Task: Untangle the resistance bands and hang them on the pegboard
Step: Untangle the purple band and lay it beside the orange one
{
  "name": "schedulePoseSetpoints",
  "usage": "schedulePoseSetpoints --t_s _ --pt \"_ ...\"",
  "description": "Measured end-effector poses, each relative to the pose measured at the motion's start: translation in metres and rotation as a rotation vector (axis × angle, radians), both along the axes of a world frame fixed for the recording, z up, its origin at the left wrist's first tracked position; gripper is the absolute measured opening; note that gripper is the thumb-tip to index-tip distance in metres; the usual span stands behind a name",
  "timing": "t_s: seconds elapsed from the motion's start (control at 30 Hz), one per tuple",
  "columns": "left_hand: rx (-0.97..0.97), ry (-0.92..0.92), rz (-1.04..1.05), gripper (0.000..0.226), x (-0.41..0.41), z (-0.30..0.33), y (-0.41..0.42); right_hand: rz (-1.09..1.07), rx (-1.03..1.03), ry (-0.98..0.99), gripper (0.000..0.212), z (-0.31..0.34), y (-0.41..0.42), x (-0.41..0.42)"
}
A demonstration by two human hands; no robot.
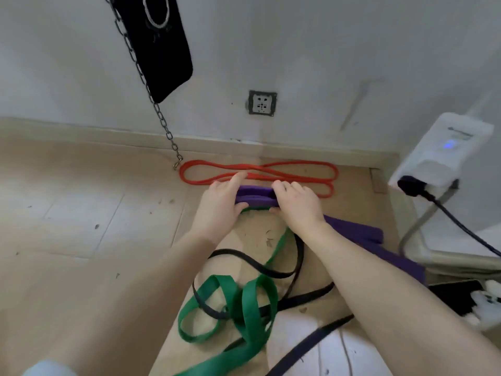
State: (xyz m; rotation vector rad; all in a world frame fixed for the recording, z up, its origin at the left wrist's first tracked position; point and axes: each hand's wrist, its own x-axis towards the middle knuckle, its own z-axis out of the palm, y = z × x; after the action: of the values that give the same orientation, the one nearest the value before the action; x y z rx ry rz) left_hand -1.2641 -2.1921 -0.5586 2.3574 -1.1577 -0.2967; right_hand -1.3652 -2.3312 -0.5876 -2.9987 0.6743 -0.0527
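Head view: your left hand (222, 196) and right hand (296, 203) both hold a folded stretch of the purple band (254, 196), fingers curled over its far edge and thumbs tucked under the near edge. You hold it in two spots close together, probably so the folds stay stacked while you work it clear of the others. The rest of that purple band trails back under your right forearm toward the right. Just beyond your fingertips, the red band (260, 173) lies by itself in a flattened figure-eight near the wall (325, 63), apart from the tangle, so it looks already freed. Nearer you, the green band (244, 308) and the black band (284, 272) loop through each other on the floor (81, 213); a strip of green runs up under the purple folds, so the two may be caught there. A chain (151, 99) hangs down the wall to the floor beside the red band. No pegboard shows here.
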Motion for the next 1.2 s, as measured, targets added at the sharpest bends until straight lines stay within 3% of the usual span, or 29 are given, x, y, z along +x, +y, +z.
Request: schedulePoseSetpoints --t_s 0.17,0.3,0.37,0.47,0.63,0.73,0.83,0.93,1.07,1.2 --pt "0.061 0.001 0.117 0.035 0.063 -0.094 -0.022 -0.041 0.051 0.125 0.052 -0.089 -0.009 0.073" --pt "0.059 -0.005 0.281 0.026 0.107 -0.13 -0.013 -0.073 0.385 0.121 0.09 -0.108 0.002 0.088" --pt "0.079 0.01 0.302 0.021 0.121 -0.145 -0.002 -0.118 0.439 0.057 0.077 -0.112 0.001 0.066" --pt "0.211 0.011 0.274 0.017 0.121 -0.158 0.002 -0.18 0.32 0.035 0.051 -0.12 -0.01 0.012" --pt "0.343 0.023 0.322 0.013 0.11 -0.167 -0.01 -0.071 0.258 0.377 0.063 -0.129 -0.008 -0.032" --pt "0.421 -0.011 0.318 0.017 0.109 -0.166 -0.012 -0.071 0.2 0.344 0.045 -0.133 0.0 -0.027" --pt "0.449 -0.095 0.277 0.044 0.107 -0.164 -0.012 -0.191 0.258 0.23 0.04 -0.123 -0.011 -0.018" --pt "0.463 -0.094 0.283 0.041 0.106 -0.164 -0.012 -0.226 0.233 0.131 0.039 -0.118 -0.038 -0.013" --pt "0.5 -0.068 0.305 0.039 0.101 -0.163 -0.014 -0.19 0.402 0.259 0.034 -0.128 -0.043 -0.007" --pt "0.491 -0.065 0.314 0.039 0.1 -0.164 -0.013 -0.231 0.402 0.211 0.044 -0.134 -0.03 0.003"
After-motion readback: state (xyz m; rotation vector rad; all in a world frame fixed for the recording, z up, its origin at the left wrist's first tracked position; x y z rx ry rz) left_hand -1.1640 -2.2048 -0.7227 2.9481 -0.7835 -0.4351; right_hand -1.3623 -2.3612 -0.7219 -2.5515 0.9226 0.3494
